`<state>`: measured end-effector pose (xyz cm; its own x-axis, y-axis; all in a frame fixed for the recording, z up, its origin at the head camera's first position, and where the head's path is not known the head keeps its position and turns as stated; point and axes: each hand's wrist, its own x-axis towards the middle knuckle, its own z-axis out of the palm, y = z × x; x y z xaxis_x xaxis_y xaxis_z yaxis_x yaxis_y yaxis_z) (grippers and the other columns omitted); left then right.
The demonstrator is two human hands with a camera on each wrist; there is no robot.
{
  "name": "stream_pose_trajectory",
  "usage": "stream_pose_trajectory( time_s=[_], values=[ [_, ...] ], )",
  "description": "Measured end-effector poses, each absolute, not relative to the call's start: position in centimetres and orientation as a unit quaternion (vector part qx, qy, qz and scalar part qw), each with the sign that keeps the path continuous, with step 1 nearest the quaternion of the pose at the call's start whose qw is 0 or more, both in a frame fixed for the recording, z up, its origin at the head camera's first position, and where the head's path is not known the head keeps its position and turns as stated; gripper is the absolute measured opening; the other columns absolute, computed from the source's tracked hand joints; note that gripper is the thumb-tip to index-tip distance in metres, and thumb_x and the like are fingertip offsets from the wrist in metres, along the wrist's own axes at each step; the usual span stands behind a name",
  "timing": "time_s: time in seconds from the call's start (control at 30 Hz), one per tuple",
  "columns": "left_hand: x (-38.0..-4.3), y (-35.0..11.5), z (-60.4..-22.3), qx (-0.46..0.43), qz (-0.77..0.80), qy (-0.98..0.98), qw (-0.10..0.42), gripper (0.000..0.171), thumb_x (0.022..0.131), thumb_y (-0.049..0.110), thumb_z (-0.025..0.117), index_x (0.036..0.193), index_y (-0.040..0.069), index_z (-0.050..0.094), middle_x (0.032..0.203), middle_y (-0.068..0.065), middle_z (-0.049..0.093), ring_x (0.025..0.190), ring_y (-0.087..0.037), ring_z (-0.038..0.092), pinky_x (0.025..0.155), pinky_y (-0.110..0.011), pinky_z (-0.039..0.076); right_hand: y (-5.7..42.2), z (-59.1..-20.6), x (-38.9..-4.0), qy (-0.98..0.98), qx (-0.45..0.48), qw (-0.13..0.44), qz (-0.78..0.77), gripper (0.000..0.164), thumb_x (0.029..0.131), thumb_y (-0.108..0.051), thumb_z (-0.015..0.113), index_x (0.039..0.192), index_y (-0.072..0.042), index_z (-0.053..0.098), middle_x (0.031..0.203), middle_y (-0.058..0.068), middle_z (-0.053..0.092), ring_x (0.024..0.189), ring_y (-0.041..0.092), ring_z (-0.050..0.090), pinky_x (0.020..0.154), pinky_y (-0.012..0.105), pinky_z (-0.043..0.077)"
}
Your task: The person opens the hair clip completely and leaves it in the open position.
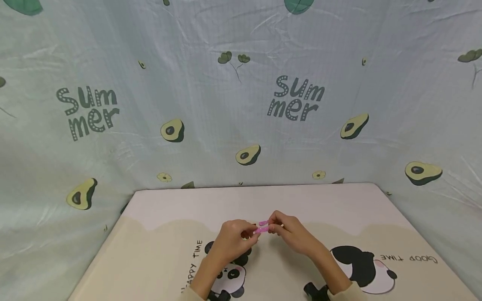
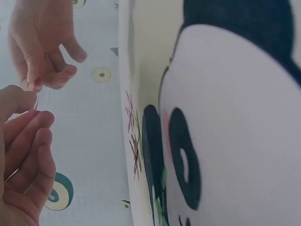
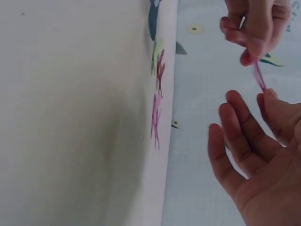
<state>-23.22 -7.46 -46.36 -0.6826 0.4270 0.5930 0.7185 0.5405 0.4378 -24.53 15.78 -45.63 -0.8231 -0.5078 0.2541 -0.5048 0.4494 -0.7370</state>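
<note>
Above the table's middle, a slim pink clip [image 1: 262, 230] spans the small gap between both hands. My left hand [image 1: 235, 239] pinches one end of it between thumb and fingertips. The other end is pinched by the thumb and index finger of my right hand [image 1: 293, 235]. In the right wrist view the clip [image 3: 259, 77] shows as a thin, blurred pink strip, with that hand's other fingers spread loosely. Only a sliver of the clip [image 2: 36, 101] shows in the left wrist view. A second pink piece [image 1: 263, 223] appears just beyond the hands.
Low along the table edge in the right wrist view lie thin crossed pieces: pink [image 3: 156, 120], dark red [image 3: 161, 73] and green [image 3: 155, 56]. The table [image 1: 169, 205] has a printed panda cover. Behind it hangs a curtain [image 1: 211, 104] with avocado prints.
</note>
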Motion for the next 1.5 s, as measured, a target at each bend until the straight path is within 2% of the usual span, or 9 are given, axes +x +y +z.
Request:
stream_pose_trajectory(
  time_s=[0.07,0.2,0.47,0.6,0.73,0.83,1.17,1.37,1.5],
  values=[
    [-23.4,-7.6,-46.2,-0.333,-0.376,-0.840,0.204,0.007,0.085,0.007,0.081,0.091,0.006,0.081,0.076,-0.001,0.076,0.064,-0.001,0.063,0.062,-0.014,0.053,15.6,-45.7,-24.6,0.850,-0.299,-0.020,-0.432,0.009,0.106,-0.018,0.057,0.103,-0.012,0.062,0.091,0.007,0.070,0.082,0.022,0.063,0.072,0.023,0.052],
    [-23.6,-7.7,-46.0,-0.335,-0.403,-0.828,0.199,0.005,0.086,0.005,0.080,0.091,0.004,0.081,0.076,-0.002,0.076,0.064,0.001,0.062,0.061,-0.014,0.053,15.4,-45.7,-24.6,0.858,-0.291,-0.054,-0.421,0.009,0.105,-0.020,0.059,0.100,-0.014,0.064,0.087,0.005,0.071,0.077,0.014,0.060,0.067,0.022,0.050],
    [-23.5,-8.0,-45.8,-0.352,-0.353,-0.829,0.255,0.007,0.084,0.005,0.082,0.091,0.006,0.081,0.076,0.001,0.076,0.065,0.000,0.062,0.064,-0.010,0.051,14.9,-46.0,-24.3,0.870,-0.304,-0.119,-0.369,0.005,0.103,-0.019,0.063,0.098,-0.016,0.064,0.085,0.001,0.069,0.073,0.002,0.052,0.063,0.019,0.045],
    [-23.3,-8.3,-45.8,-0.349,-0.351,-0.826,0.271,0.008,0.084,0.006,0.083,0.092,0.006,0.081,0.077,0.000,0.076,0.065,-0.002,0.062,0.064,-0.010,0.051,14.7,-46.4,-24.1,0.868,-0.318,-0.170,-0.341,0.004,0.100,-0.017,0.068,0.099,-0.017,0.064,0.087,-0.005,0.067,0.077,-0.003,0.053,0.068,0.020,0.051],
    [-23.1,-8.4,-45.9,-0.338,-0.352,-0.828,0.277,0.010,0.085,0.009,0.083,0.095,0.007,0.082,0.078,0.001,0.076,0.066,-0.002,0.061,0.064,-0.012,0.051,14.5,-46.4,-23.8,0.860,-0.325,-0.203,-0.336,0.014,0.092,-0.016,0.078,0.096,-0.020,0.065,0.090,-0.013,0.066,0.081,0.000,0.061,0.073,0.024,0.057],
    [-23.1,-8.3,-46.0,-0.334,-0.352,-0.826,0.287,0.010,0.085,0.010,0.083,0.095,0.008,0.082,0.079,0.001,0.076,0.066,-0.001,0.060,0.063,-0.012,0.051,14.4,-46.3,-23.8,0.853,-0.334,-0.231,-0.328,0.017,0.087,-0.017,0.083,0.093,-0.020,0.067,0.089,-0.012,0.066,0.080,0.005,0.063,0.072,0.024,0.057],
    [-23.1,-7.9,-46.4,-0.324,-0.358,-0.816,0.317,0.008,0.084,0.011,0.084,0.092,0.010,0.081,0.079,0.005,0.075,0.069,0.000,0.058,0.063,-0.012,0.049,14.4,-46.5,-23.8,0.822,-0.340,-0.316,-0.330,0.019,0.079,-0.011,0.089,0.088,-0.017,0.073,0.086,-0.010,0.070,0.075,0.011,0.066,0.064,0.023,0.056],
    [-23.2,-7.9,-46.5,-0.339,-0.358,-0.806,0.329,0.008,0.084,0.007,0.083,0.090,0.009,0.080,0.081,0.004,0.075,0.070,-0.003,0.062,0.065,-0.012,0.049,14.4,-46.1,-23.7,0.824,-0.336,-0.316,-0.328,0.019,0.078,-0.012,0.090,0.086,-0.018,0.074,0.086,-0.009,0.071,0.076,0.005,0.065,0.064,0.019,0.055],
    [-23.4,-8.0,-46.8,-0.352,-0.352,-0.797,0.341,0.006,0.085,0.009,0.081,0.091,0.010,0.079,0.082,0.004,0.076,0.074,-0.006,0.067,0.068,-0.015,0.052,14.5,-45.7,-23.7,0.820,-0.342,-0.310,-0.339,0.017,0.078,-0.012,0.090,0.086,-0.018,0.077,0.090,-0.007,0.074,0.077,0.005,0.068,0.064,0.019,0.054]
  ],
)
